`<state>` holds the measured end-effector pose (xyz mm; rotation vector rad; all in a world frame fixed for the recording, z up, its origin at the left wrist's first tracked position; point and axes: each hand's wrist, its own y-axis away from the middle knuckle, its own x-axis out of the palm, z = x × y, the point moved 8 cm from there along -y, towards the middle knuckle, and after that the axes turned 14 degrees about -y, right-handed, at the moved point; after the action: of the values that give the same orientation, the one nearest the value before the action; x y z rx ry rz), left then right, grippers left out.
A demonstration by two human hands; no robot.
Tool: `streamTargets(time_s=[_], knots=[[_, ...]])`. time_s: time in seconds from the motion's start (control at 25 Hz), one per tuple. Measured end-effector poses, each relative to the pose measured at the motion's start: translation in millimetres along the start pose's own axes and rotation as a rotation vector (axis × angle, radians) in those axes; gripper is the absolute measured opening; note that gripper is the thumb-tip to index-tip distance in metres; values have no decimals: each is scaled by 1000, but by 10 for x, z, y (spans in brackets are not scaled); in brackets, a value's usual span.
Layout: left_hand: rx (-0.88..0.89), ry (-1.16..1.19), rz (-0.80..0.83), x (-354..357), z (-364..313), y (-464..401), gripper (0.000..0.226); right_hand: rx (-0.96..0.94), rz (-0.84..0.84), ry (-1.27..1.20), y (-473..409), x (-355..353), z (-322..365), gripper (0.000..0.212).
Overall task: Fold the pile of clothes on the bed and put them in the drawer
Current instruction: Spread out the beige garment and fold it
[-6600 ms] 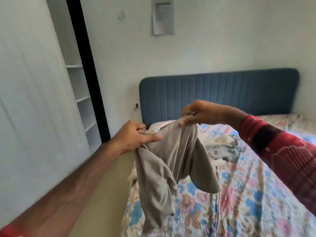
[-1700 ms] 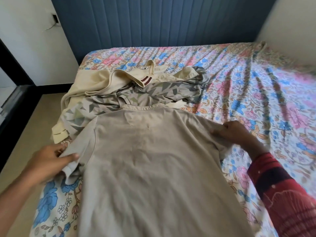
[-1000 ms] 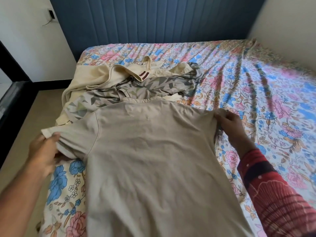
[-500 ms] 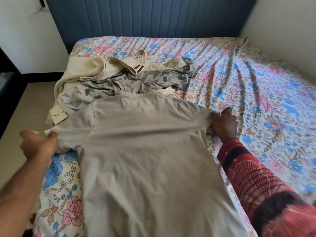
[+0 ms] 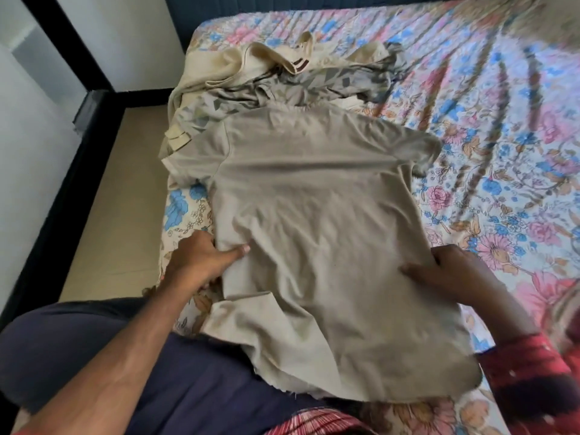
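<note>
1. The left hand [image 5: 201, 262] is clamped on the left side of the beige T-shirt [image 5: 314, 230]: the thumb lies on top and the fingers are tucked under the cloth.
2. The right hand [image 5: 452, 271] rests on the shirt's right side with the thumb flat on the cloth. Whether its fingers curl under the edge I cannot tell.
3. The T-shirt lies spread across the bed [image 5: 502, 152], near its left edge. The neck points toward the head of the bed and the hem hangs over the near edge.
4. It looks light, thin and limp. I'd expect it to sag and wrinkle wherever it is lifted, so holding it at the side seams or shoulders with both hands should keep it flat for folding.
5. Count: one T-shirt laid out. Behind it, touching its collar, is a pile [image 5: 282, 76] of what seems to be two more garments, one cream and one grey-patterned.
6. No drawer is in view.
</note>
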<state>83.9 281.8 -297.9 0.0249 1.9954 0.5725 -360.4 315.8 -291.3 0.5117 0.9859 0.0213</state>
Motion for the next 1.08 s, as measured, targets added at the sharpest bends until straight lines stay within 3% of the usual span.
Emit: streamTargets(time_s=[0.16, 0.28, 0.36, 0.44, 0.48, 0.56, 0.64, 0.76, 0.8, 0.88, 0.96, 1.0, 1.08], knots=[[-12, -72, 157, 190, 149, 417, 45, -27, -32, -160, 269, -15, -128, 38], [-28, -103, 373, 491, 289, 833, 43, 48, 135, -254, 580, 158, -362, 59], [-3, 66, 450, 631, 377, 995, 49, 9, 189, -370, 816, 220, -433, 78], [-52, 437, 338, 557, 506, 994, 69, -21, 79, -678, 942, 180, -529, 99], [-63, 612, 255, 463, 534, 1001, 69, -10, 1, -839, 982, 176, -613, 101], [-20, 885, 190, 346, 481, 1057, 49, 12, -116, -982, 1031, 217, -723, 81], [18, 968, 200, 278, 409, 1162, 44, 7, -157, -930, 1087, 296, -671, 50], [50, 812, 213, 190, 447, 1199, 86, -17, -199, -594, 1093, 174, -551, 35], [19, 683, 217, 148, 494, 1208, 89, 6, -180, -526, 1083, 125, -567, 35], [-83, 364, 302, 100, 619, 1239, 62, 55, -80, -440, 1092, 40, -627, 37], [-97, -121, 412, 57, 746, 1230, 43, 90, 44, -192, 1108, -16, -728, 44], [-79, -314, 459, 47, 784, 1223, 44, 103, 95, -41, 1111, -41, -781, 50], [-66, -444, 493, 17, 774, 1180, 54, 88, 118, 184, 1089, -133, -794, 71]])
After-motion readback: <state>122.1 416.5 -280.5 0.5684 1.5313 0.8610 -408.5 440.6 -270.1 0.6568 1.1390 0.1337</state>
